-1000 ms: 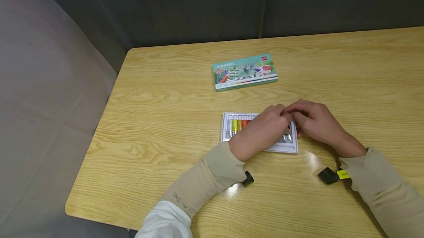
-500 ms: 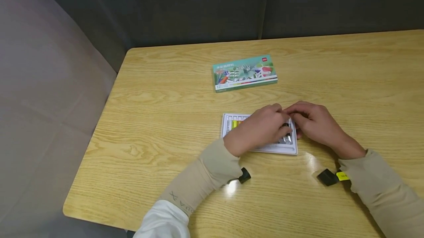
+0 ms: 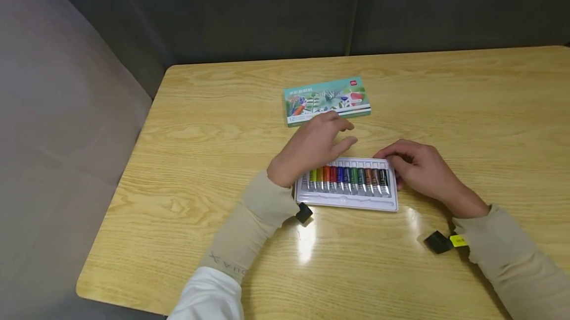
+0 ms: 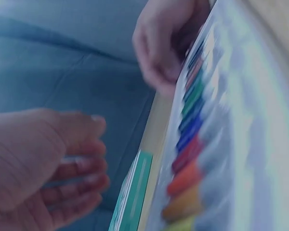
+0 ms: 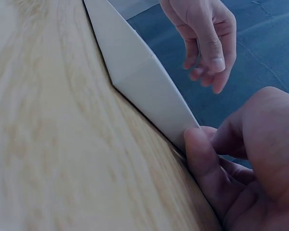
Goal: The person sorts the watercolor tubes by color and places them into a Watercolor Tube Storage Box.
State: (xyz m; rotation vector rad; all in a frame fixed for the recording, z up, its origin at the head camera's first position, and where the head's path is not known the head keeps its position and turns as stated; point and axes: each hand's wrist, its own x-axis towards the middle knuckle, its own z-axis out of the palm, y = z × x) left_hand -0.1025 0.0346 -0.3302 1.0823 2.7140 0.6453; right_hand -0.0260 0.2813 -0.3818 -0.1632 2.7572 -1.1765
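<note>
A white plastic tray (image 3: 347, 201) on the table holds a row of small paint tubes (image 3: 347, 179), from yellow through red, blue and green to black. My right hand (image 3: 420, 169) pinches the tray's far right corner; the right wrist view shows its fingertips (image 5: 197, 139) on the corner's edge. Above the tray's far left part hovers my left hand (image 3: 311, 142), fingers loosely bent and holding nothing. Beyond it lies a green paint box (image 3: 329, 95) with printed flowers, its near edge partly covered by the left hand in the head view.
The wooden table (image 3: 200, 161) ends at a dark curtain (image 3: 267, 8) behind and a pale cloth (image 3: 58, 137) on the left. Black wrist devices (image 3: 438, 242) hang beneath both sleeves, close over the table.
My left hand has left the tray's right end, moving left and away from me, and its fingers have spread. The tube row is now uncovered. The right hand has stayed at the corner.
</note>
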